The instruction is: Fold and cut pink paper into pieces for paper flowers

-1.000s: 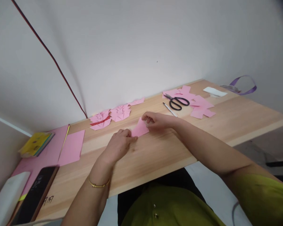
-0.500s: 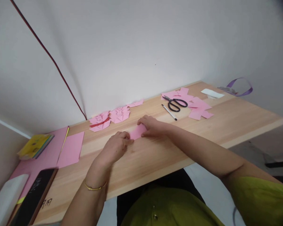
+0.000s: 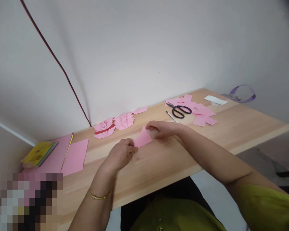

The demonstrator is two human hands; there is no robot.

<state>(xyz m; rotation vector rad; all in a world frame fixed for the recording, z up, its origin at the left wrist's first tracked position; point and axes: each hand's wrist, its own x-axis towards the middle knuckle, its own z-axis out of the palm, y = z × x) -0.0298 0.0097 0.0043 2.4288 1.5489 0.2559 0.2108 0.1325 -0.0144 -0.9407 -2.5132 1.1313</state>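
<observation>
A small piece of pink paper [image 3: 143, 138] lies between my hands on the wooden table, its pointed corner up and its right edge in view. My left hand [image 3: 122, 153] pinches the paper's left end between thumb and fingers. At the paper's upper right is my right hand [image 3: 162, 129], its fingers bent and the thumb apart from them. Those fingertips are close beside the pointed corner; whether they touch it I cannot tell.
Folded pink papers [image 3: 124, 121] sit along the wall, one with a red strip [image 3: 104, 130]. Scissors [image 3: 179, 109], a pen [image 3: 171, 116] and pink paper pieces [image 3: 203, 110] are at the right. At the left lie pink sheets [image 3: 75, 155], a pencil [image 3: 67, 150] and a yellow packet [image 3: 39, 153].
My right hand has released the paper's right end and moved slightly up and right. The paper's pointed corner and right edge now show. My left hand keeps its pinch.
</observation>
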